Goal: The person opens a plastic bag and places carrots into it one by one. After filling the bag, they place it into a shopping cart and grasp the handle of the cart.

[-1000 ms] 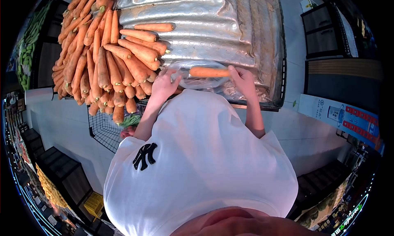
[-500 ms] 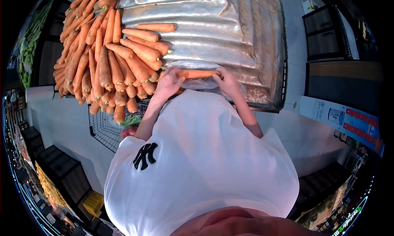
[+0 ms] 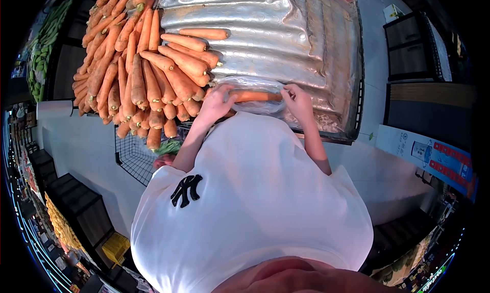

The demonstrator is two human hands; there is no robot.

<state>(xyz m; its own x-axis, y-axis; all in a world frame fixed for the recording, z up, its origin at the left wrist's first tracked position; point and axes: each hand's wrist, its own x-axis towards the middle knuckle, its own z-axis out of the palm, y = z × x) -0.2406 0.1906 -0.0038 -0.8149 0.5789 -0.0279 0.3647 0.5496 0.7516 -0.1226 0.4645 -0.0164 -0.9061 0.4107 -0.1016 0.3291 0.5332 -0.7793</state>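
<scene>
A carrot point(image 3: 255, 96) lies crosswise between my hands, in or on a clear plastic bag point(image 3: 250, 82) at the near edge of the silver-lined display. My left hand point(image 3: 218, 100) is closed at the carrot's left end, with the fingers partly around it and the bag. At its right end my right hand point(image 3: 293, 95) has its thumb and fingertips pinched together; whether they hold the bag's edge is hard to make out. Left of my hands lies a large pile of carrots point(image 3: 138, 84), a few of them spread toward the silver liner point(image 3: 255, 43).
Below the pile stands a wire shopping cart point(image 3: 133, 158) with green leaves point(image 3: 168, 146) in it. Green vegetables point(image 3: 46, 58) are at the far left. Dark crates point(image 3: 408, 48) and a blue-white box point(image 3: 434, 155) stand on the right. A yellow crate point(image 3: 116, 247) is lower left.
My right hand has come off the carrot's right end and moved slightly right. The clear bag now spreads more around the carrot. The whole view has shifted slightly.
</scene>
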